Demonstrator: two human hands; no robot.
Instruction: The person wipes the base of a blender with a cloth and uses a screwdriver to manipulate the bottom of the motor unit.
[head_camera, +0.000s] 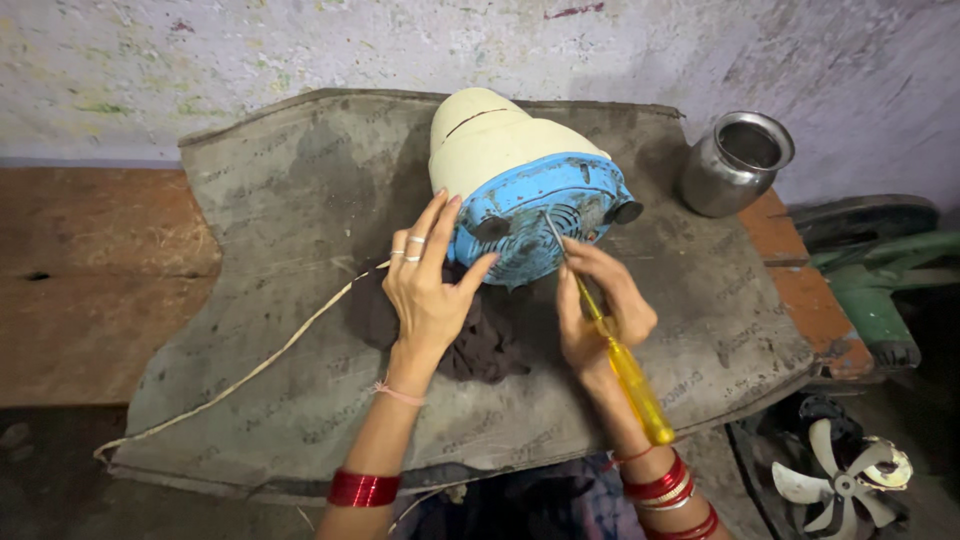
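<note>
Screwdriver at a tipped appliance, frame centre.
Left hand (430, 285) braces the cream-and-blue plastic appliance (520, 185), base facing lower right; right hand (600, 310) grips the yellow-handled screwdriver (615, 350), tip upper-left; mat edges lie well clear.

From where I sit, the screwdriver (610, 345) tip is too fine to make out where it meets the blue base (535, 215) of the cream appliance (490, 135), so I can't tell what it bears on. My left hand (430, 285) covers the base's near-left edge, and the dark cloth (480, 340) runs out of sight beneath both hands. My right hand (600, 315) hides the middle of the yellow handle. The cord (250, 375) disappears under the left hand. The white fan blade (840, 485) is cut by the bottom edge, and the green machine (880, 290) by the right. Print on the grey mat (300, 200) is too faint to read.
</note>
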